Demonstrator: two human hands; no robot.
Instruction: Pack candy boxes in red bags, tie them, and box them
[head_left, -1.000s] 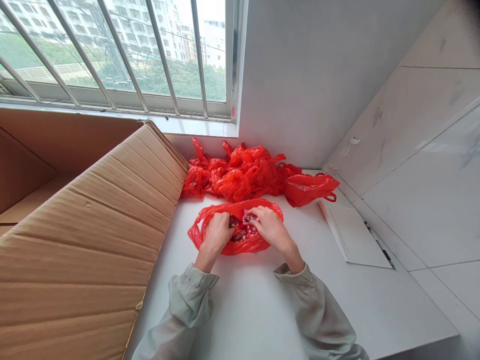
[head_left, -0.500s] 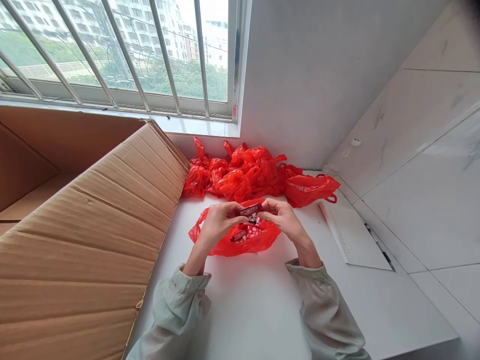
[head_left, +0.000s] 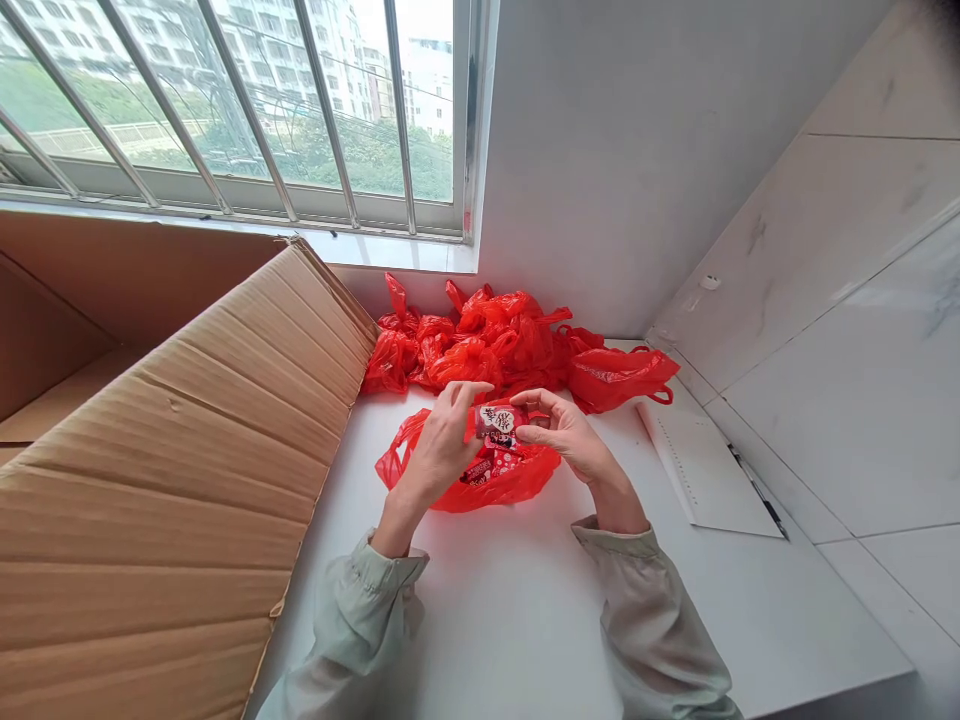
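Both hands hold a small red packet [head_left: 500, 421] with a white printed mark between them, a little above an open red plastic bag [head_left: 480, 482] on the white counter [head_left: 525, 620]. My left hand [head_left: 442, 445] pinches the packet's left end and my right hand [head_left: 564, 433] grips its right end with finger and thumb. More small red packets lie inside the open bag below. Behind it, against the wall, sits a heap of tied red plastic bags [head_left: 495, 345].
A large open cardboard box [head_left: 172, 470] fills the left side, its flap leaning over the counter edge. A white ruler-like sheet [head_left: 701, 465] with a pen lies at the right by the marble wall. A barred window [head_left: 247, 110] is behind.
My hands went from reaching inside the open bag to lifting one small packet out, and have turned it so its printed face shows.
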